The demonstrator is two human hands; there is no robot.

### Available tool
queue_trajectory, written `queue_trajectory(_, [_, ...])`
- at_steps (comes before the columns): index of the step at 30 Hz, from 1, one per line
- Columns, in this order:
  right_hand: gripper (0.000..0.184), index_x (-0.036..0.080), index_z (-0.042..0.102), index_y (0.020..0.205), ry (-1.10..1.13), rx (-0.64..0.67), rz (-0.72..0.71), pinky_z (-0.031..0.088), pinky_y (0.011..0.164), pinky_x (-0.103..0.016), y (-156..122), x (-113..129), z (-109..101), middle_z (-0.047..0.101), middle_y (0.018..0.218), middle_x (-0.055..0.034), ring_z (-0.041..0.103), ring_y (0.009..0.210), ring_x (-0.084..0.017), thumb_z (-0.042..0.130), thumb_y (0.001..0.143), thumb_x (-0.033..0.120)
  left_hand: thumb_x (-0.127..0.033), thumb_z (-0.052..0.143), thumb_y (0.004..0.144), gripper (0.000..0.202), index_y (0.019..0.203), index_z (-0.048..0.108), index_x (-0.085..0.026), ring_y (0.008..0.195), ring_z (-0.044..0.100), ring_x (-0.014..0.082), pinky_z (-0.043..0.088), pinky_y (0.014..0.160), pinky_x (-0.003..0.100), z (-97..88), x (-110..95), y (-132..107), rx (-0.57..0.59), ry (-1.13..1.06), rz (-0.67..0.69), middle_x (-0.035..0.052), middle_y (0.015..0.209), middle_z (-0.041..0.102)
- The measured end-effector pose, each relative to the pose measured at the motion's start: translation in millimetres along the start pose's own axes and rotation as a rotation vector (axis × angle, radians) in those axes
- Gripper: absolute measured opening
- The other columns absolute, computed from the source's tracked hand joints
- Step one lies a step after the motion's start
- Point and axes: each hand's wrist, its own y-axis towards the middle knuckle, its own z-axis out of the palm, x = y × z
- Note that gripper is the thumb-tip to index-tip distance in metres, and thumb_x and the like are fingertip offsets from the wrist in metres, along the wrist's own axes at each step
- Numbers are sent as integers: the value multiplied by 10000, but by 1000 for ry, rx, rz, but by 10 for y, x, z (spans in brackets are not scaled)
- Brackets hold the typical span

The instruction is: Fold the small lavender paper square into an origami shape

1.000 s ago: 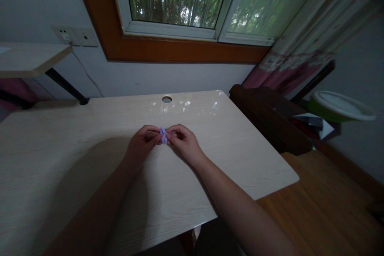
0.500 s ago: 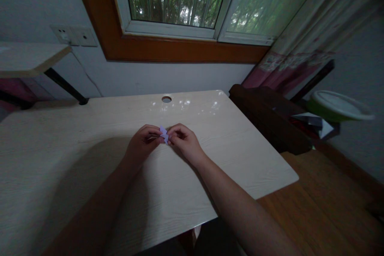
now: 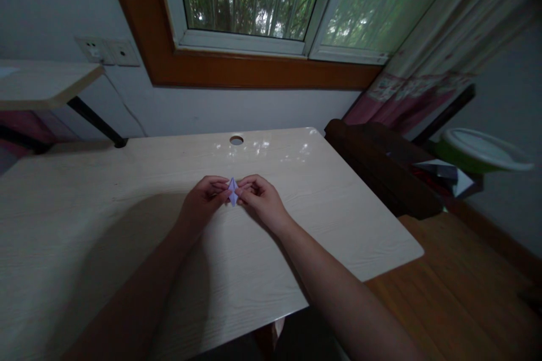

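A small piece of folded purple paper point(image 3: 232, 192), shaped like a narrow diamond, is held between my two hands just over the pale wooden desk point(image 3: 339, 214). My left hand point(image 3: 206, 196) pinches its left side, thumb in front and fingers behind. On the opposite side, my right hand point(image 3: 261, 197) grips the right edge between thumb and fingers. The fingertips partly cover the paper's sides, while its upper and lower points show.
Near the desk's back edge is a round cable hole point(image 3: 236, 140). A raised shelf point(image 3: 51, 82) on black legs stands at the left. Beyond the right edge are a dark wooden piece of furniture point(image 3: 376, 163) and a green-and-white basin point(image 3: 483, 149).
The folded paper has gone from an uneven, spread shape to a neater upright diamond. Both hands keep hold of it, and their fingers have shifted slightly.
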Motion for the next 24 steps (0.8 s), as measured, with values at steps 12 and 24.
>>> queue_trajectory(12, [188,206,652,924,-101,27,-76,471,639,-262,-25,-15,-34,672,716,7,605,637,-120,729,835,352,-280,752,790,324,1063,609,-179,670,665,134,525,653,258,9,-3,-5,-6,-52,-21,-11,789,679])
queue_trajectory(24, [185,213,704,925,-277,41,-101,470,667,-275,-28,-34,-65,634,743,6,580,678,-128,757,802,341,-276,734,794,345,1092,590,-180,632,607,122,465,613,242,16,-23,0,47,-139,-80,-33,715,648])
